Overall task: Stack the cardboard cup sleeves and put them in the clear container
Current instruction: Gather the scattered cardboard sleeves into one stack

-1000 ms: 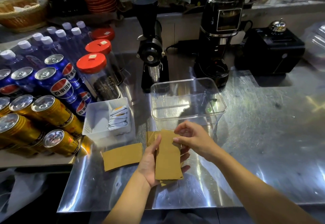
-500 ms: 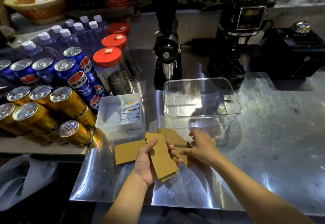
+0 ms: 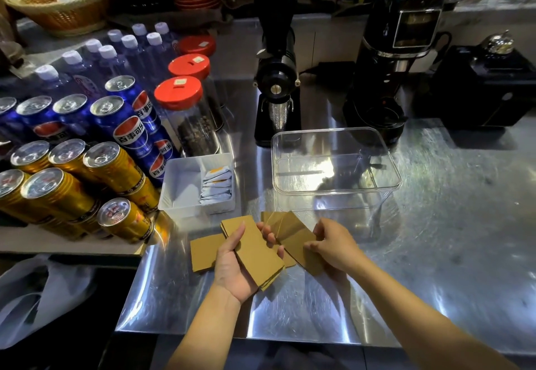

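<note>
My left hand (image 3: 235, 265) holds a small stack of flat brown cardboard cup sleeves (image 3: 255, 250) above the steel counter. Just to its right, my right hand (image 3: 333, 246) pinches another sleeve (image 3: 295, 234) and lifts it off the counter. One more sleeve (image 3: 203, 252) lies flat on the counter left of my left hand, partly hidden by it. The clear container (image 3: 336, 163) stands empty and open-topped right behind both hands.
A white tray (image 3: 179, 187) with sachets sits left of the container. Gold and blue cans (image 3: 87, 166), water bottles and red-lidded jars (image 3: 185, 114) crowd the left. Two black coffee grinders (image 3: 277, 73) and a black box stand behind. The counter's front edge is close.
My right hand has gone from the held stack down to the counter and picked up a loose sleeve. The left hand tilted its stack a little leftward.
</note>
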The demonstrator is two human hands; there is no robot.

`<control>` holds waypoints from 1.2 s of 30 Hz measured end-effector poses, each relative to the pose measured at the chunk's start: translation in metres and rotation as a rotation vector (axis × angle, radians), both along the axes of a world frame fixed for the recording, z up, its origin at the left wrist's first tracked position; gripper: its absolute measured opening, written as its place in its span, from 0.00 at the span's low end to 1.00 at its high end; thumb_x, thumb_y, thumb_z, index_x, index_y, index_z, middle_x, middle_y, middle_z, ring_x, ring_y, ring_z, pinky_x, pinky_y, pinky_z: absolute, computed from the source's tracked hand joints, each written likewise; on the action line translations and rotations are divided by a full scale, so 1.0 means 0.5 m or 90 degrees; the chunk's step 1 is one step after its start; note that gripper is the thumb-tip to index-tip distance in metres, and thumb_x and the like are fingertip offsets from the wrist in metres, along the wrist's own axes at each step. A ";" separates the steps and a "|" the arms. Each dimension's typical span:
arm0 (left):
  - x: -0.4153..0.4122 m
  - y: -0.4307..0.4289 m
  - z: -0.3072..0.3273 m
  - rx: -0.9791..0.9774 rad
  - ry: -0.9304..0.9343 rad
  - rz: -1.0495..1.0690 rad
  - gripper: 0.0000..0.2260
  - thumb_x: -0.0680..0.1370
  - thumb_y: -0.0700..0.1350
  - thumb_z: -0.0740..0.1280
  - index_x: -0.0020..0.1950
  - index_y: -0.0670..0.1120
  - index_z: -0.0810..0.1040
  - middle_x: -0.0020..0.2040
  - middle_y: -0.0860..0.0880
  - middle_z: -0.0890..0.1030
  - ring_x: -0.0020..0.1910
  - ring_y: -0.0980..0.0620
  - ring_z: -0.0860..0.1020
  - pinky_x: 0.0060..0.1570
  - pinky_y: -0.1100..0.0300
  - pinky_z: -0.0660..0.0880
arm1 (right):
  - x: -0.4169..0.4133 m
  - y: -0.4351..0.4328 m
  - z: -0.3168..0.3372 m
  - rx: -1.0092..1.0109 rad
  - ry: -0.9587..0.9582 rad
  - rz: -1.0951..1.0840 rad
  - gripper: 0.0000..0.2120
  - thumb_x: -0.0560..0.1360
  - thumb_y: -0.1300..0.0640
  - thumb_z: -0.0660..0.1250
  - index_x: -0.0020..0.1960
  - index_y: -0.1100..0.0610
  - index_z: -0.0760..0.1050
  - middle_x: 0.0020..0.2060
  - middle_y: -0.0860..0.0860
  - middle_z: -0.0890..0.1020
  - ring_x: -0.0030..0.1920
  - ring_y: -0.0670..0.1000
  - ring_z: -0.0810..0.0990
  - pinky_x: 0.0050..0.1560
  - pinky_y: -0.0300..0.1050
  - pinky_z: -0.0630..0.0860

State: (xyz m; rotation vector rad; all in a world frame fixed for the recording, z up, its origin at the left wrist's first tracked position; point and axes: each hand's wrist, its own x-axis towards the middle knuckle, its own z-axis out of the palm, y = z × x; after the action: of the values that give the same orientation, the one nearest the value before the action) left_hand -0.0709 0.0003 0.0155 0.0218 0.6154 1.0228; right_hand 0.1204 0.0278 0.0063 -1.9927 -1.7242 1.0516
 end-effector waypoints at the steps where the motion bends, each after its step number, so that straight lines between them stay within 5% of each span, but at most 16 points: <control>1: -0.001 0.000 -0.002 -0.001 -0.010 0.008 0.14 0.66 0.50 0.70 0.46 0.43 0.78 0.40 0.46 0.81 0.39 0.50 0.78 0.48 0.49 0.76 | 0.005 0.000 0.004 -0.009 0.053 -0.020 0.12 0.67 0.57 0.72 0.36 0.53 0.67 0.35 0.48 0.73 0.41 0.53 0.74 0.38 0.46 0.67; 8: -0.001 0.015 -0.006 -0.050 0.036 0.051 0.14 0.66 0.52 0.71 0.43 0.43 0.79 0.39 0.47 0.81 0.39 0.50 0.79 0.49 0.51 0.75 | 0.022 -0.014 0.064 -0.004 0.418 -0.183 0.09 0.66 0.70 0.71 0.35 0.61 0.73 0.28 0.53 0.78 0.24 0.41 0.78 0.24 0.31 0.70; 13: 0.020 0.017 0.002 -0.034 0.080 -0.017 0.16 0.67 0.52 0.70 0.45 0.40 0.83 0.47 0.40 0.84 0.47 0.41 0.81 0.56 0.43 0.73 | -0.003 -0.022 0.083 -0.026 0.495 -0.225 0.08 0.65 0.70 0.72 0.36 0.61 0.74 0.30 0.54 0.77 0.27 0.46 0.79 0.26 0.33 0.74; 15: 0.029 0.015 0.006 -0.029 0.092 -0.037 0.19 0.67 0.52 0.69 0.49 0.38 0.83 0.50 0.36 0.84 0.49 0.38 0.82 0.51 0.42 0.74 | -0.017 -0.026 0.086 -0.036 0.505 -0.209 0.09 0.65 0.69 0.73 0.36 0.60 0.74 0.30 0.53 0.77 0.28 0.46 0.79 0.28 0.34 0.74; 22: 0.035 0.008 0.009 -0.010 0.083 -0.058 0.22 0.70 0.45 0.65 0.62 0.36 0.74 0.64 0.35 0.74 0.56 0.39 0.77 0.58 0.44 0.74 | -0.070 -0.037 0.068 -0.026 0.528 -0.136 0.09 0.66 0.70 0.72 0.36 0.61 0.74 0.26 0.43 0.80 0.27 0.37 0.78 0.27 0.28 0.72; 28: 0.005 0.002 0.002 0.002 0.071 0.005 0.14 0.69 0.42 0.62 0.47 0.36 0.82 0.44 0.40 0.83 0.44 0.43 0.82 0.54 0.46 0.75 | -0.079 -0.025 0.053 0.046 0.406 -0.079 0.07 0.68 0.58 0.73 0.36 0.56 0.74 0.29 0.49 0.78 0.32 0.46 0.75 0.34 0.33 0.71; 31: -0.010 -0.002 0.007 -0.006 0.037 0.051 0.13 0.68 0.46 0.67 0.47 0.39 0.80 0.39 0.43 0.80 0.37 0.47 0.79 0.48 0.46 0.77 | -0.075 -0.006 0.033 0.090 0.207 0.008 0.07 0.68 0.58 0.72 0.43 0.54 0.75 0.39 0.49 0.78 0.37 0.45 0.73 0.36 0.33 0.68; 36: -0.039 -0.018 0.011 -0.029 0.024 0.048 0.22 0.64 0.52 0.71 0.54 0.41 0.76 0.42 0.44 0.76 0.38 0.48 0.76 0.45 0.50 0.73 | -0.083 0.036 0.020 0.083 -0.025 0.252 0.33 0.65 0.51 0.74 0.66 0.55 0.66 0.64 0.55 0.72 0.63 0.54 0.70 0.62 0.46 0.66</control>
State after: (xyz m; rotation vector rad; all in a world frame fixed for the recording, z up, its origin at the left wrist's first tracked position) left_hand -0.0904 -0.0087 0.0212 -0.0222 0.6776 1.0838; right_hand 0.0791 0.0458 0.0163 -1.6416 -2.2067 0.9872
